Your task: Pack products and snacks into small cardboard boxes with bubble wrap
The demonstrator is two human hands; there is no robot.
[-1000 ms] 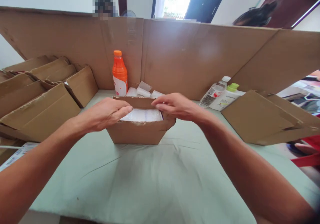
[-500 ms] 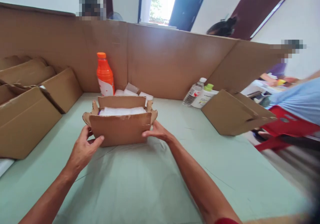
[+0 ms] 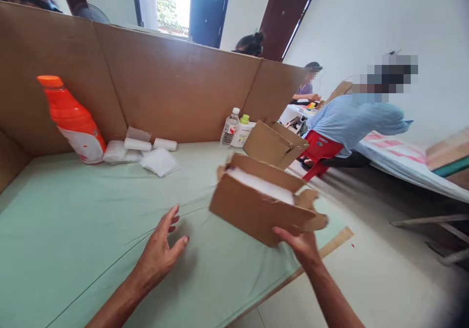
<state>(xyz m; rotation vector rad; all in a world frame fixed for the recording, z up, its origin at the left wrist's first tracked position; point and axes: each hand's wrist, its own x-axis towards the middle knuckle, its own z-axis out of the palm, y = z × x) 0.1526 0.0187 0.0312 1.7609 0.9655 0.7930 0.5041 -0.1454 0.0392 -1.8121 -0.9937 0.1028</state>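
Observation:
A brown cardboard box [image 3: 252, 211] with its top open sits tilted toward the table's right edge, white packing material [image 3: 262, 184] filling its inside. My right hand [image 3: 302, 245] grips the box's near right corner, thumb on the front face and the other fingers hidden behind or under it. To the left of the box, my left hand [image 3: 163, 245] hovers over the green table cover, fingers spread and holding nothing. I cannot tell whether the box touches the table.
Along the cardboard partition [image 3: 183, 84] stand an orange bottle [image 3: 78, 123], white packets [image 3: 159, 161], a clear bottle [image 3: 230, 129] and a white bottle with green cap [image 3: 242, 132]. Another cardboard box [image 3: 269, 145] is at the far right. A person in blue [image 3: 340, 123] sits beyond.
The box has moved right and turned, carried by my right hand. My left hand has let go of it. The view has swung right.

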